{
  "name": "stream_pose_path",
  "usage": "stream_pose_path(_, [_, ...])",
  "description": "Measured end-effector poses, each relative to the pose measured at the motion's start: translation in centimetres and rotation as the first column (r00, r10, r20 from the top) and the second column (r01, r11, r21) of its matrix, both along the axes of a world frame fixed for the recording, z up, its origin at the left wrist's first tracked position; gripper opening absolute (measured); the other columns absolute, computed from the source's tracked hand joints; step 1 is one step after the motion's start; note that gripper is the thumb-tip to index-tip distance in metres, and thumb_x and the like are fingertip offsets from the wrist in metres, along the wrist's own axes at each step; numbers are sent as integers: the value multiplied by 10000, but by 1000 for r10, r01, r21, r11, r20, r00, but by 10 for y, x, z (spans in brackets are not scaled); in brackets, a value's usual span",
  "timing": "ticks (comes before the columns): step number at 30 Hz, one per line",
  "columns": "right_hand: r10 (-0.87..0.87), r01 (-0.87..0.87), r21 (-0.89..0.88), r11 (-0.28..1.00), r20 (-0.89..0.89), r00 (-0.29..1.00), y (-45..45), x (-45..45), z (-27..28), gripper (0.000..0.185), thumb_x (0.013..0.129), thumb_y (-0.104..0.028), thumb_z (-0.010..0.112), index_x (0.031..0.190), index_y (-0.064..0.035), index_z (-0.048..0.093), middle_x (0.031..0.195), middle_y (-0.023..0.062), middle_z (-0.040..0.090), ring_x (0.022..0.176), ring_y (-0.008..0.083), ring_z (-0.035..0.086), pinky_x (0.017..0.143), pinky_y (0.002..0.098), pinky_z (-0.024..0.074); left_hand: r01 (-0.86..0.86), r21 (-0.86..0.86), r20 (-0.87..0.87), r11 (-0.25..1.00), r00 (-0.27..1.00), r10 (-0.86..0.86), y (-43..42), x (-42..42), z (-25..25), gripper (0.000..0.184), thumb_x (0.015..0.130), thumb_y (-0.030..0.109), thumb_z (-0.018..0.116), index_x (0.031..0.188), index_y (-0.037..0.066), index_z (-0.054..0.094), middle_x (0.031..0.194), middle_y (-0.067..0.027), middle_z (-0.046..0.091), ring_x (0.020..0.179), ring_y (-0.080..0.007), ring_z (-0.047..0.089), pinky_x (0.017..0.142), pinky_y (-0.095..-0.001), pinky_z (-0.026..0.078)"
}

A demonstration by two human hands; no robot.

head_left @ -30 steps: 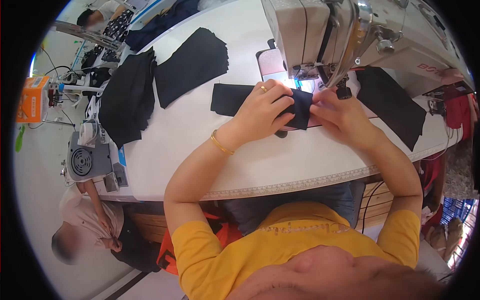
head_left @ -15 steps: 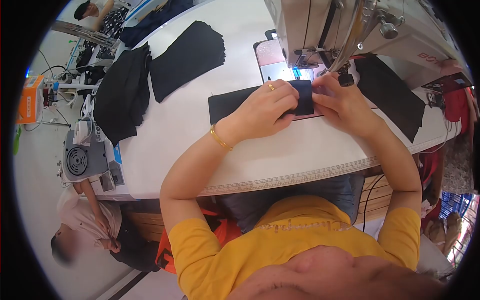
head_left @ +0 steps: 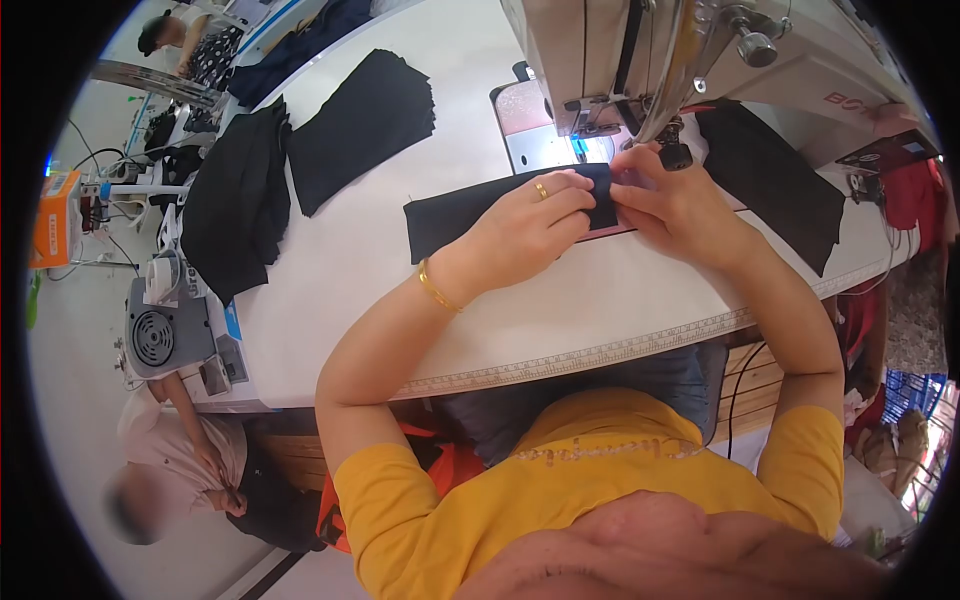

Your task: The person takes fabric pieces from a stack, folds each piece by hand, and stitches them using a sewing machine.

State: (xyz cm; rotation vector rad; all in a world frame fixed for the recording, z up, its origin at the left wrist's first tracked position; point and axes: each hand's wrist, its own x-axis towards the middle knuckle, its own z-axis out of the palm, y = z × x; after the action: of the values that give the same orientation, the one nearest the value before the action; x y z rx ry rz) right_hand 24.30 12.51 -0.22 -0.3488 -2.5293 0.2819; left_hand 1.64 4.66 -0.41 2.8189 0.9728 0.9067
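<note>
A folded black fabric piece [head_left: 450, 220] lies on the white table in front of the sewing machine [head_left: 590, 60]. My left hand [head_left: 535, 225] rests over its right part, fingers bent and closed on the cloth; a gold ring and bracelet show. At the fabric's right end, my right hand [head_left: 675, 205] pinches the edge between thumb and fingers, just below the lit needle area [head_left: 580, 148]. The fingertips partly cover the cloth, and whether it lies under the presser foot is hard to make out.
Stacked black fabric pieces lie to the left [head_left: 238, 200] and back left [head_left: 362, 130]. Another black piece [head_left: 775, 180] sits right of the machine. A measuring tape [head_left: 580, 355] runs along the table's front edge. Two other people are at the left.
The view has shifted slightly. My left fingers have straightened a little over the fabric, and its thumb is now less visible. My right hand keeps its pinch at the edge.
</note>
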Motion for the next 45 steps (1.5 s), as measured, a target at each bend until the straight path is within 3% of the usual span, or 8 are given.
stream_pose_path(6, [12, -10, 43, 999, -29, 1000, 2, 2, 4, 271, 697, -22, 748, 953, -52, 663, 1066, 78, 590, 953, 323, 617, 746, 403, 515, 1, -92, 39, 996, 999, 2, 0, -1, 1, 124, 748, 3, 702, 809, -2, 594, 1012, -114, 600, 1120, -307, 575, 932, -389, 502])
stream_pose_path(9, [-23, 23, 22, 1000, 1, 1000, 3, 7, 8, 293, 703, -81, 748, 989, -97, 682, 1072, 60, 624, 1032, 266, 566, 836, 401, 430, 4, -136, 75, 991, 997, 6, 0, -4, 2, 124, 754, 2, 699, 829, -2, 601, 1021, -114, 593, 1121, -314, 573, 933, -395, 500])
stream_pose_path(11, [106, -102, -94, 990, 42, 993, 0, 6, 10, 323, 702, -11, 729, 1013, -59, 656, 1118, 69, 619, 1017, 286, 620, 775, 395, 523, -8, -126, 91, 992, 996, 20, 2, -6, 1, 123, 757, 1, 696, 839, -2, 604, 1024, -115, 590, 1120, -317, 572, 930, -398, 500])
stream_pose_path(32, [41, -45, 39, 998, 80, 996, -2, -4, 5, 347, 725, 8, 703, 1061, -69, 660, 1113, 43, 629, 1029, 276, 585, 752, 340, 549, -45, -222, 166, 974, 983, 83, 10, -18, -2, 184, 788, 31, 668, 970, 32, 691, 1067, -102, 586, 1092, -305, 579, 930, -390, 498])
stream_pose_path(38, [-48, 51, -41, 998, 85, 995, -4, -3, 11, 381, 724, 2, 702, 1094, -67, 636, 1100, 75, 614, 1037, 303, 587, 801, 380, 539, -197, -7, 135, 980, 971, 196, 26, -24, -7, 196, 764, 26, 704, 957, 44, 677, 1095, -83, 577, 1020, -287, 584, 931, -377, 478])
stream_pose_path(39, [3, 2, -57, 998, 91, 996, -11, -3, 17, 406, 726, -1, 702, 1118, -67, 621, 1115, 93, 608, 1041, 321, 586, 820, 404, 530, -231, -11, 54, 973, 972, 231, 22, -26, 0, 200, 756, 33, 718, 951, 49, 679, 1078, -77, 594, 1022, -279, 581, 934, -376, 467])
stream_pose_path(42, [144, -133, -123, 983, 83, 986, -24, -21, 31, 467, 726, -3, 706, 1173, -73, 589, 1158, 122, 592, 1055, 347, 579, 855, 433, 509, -322, -133, 118, 937, 934, 337, 16, -56, 24, 209, 752, 43, 724, 957, 55, 685, 1033, -81, 626, 1002, -280, 591, 884, -369, 487])
stream_pose_path(45, [271, -267, -113, 957, 20, 962, -37, -73, 29, 553, 724, -39, 729, 1244, -97, 554, 1220, 130, 567, 1127, 341, 546, 899, 450, 472, -581, -37, 72, 813, 810, 582, 23, -105, 37, 195, 772, 83, 728, 954, 42, 668, 988, -99, 650, 959, -310, 597, 808, -379, 493])
